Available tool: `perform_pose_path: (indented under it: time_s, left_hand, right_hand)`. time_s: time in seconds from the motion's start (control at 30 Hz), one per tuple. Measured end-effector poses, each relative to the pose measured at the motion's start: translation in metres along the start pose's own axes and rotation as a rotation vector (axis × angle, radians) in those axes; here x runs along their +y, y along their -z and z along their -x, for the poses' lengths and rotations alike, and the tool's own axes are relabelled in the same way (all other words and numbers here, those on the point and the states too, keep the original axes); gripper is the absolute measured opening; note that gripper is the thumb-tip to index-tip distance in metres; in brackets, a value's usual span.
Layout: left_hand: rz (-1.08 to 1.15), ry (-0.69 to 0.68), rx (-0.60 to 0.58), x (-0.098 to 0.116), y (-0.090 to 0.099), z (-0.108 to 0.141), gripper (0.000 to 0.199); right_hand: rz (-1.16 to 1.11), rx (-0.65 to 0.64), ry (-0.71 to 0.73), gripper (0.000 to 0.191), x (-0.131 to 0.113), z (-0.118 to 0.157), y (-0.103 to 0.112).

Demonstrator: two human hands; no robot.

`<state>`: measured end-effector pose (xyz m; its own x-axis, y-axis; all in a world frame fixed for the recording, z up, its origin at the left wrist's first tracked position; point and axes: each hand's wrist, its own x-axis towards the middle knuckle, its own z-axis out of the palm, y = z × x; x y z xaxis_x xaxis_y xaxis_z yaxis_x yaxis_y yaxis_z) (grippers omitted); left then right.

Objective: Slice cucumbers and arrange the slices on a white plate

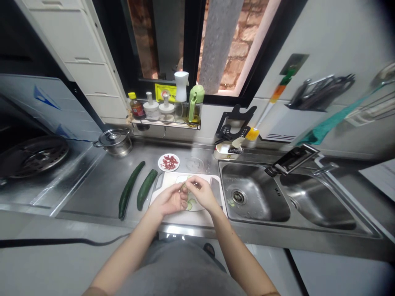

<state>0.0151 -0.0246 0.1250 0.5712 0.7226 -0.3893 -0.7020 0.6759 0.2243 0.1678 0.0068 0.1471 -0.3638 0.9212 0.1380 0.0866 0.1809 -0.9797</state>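
My left hand, palm turned up with its fingers curled, meets my right hand above a plate. Between the fingertips of both hands is a small pale green piece that looks like a cucumber slice; the fingers cover most of it. More cucumber slices lie on the plate, partly hidden by my hands. Under the plate is a white cutting board with grey ends. To its left lie a long whole cucumber and a shorter cucumber.
Behind the board stand a small plate of chopped red pieces and a clear dish. A lidded pot is at the back left, near the stove. The double sink is on the right. Bottles fill a rack.
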Motion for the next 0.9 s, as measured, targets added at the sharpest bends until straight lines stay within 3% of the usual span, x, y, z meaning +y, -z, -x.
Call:
perform_pose_path:
  time_s: [0.13,0.33,0.6,0.9]
  left_hand:
    - [-0.065,-0.088,0.012,0.001,0.001,0.000,0.010]
    - [-0.204,-0.181,0.053,0.006,0.002,0.000,0.044]
    - [-0.456,-0.365,0.201,0.009,-0.004,0.004,0.054]
    - [-0.713,-0.640,0.245,0.011,-0.007,0.003,0.059]
  right_hand:
    - [0.001,-0.028,0.023,0.021,-0.001,0.000,0.002]
    - [0.059,-0.027,0.047,0.018,0.005,0.000,0.004]
    - [0.108,-0.051,0.066,0.013,-0.001,-0.002,0.005]
    - [0.044,-0.040,0.015,0.015,0.002,-0.006,0.005]
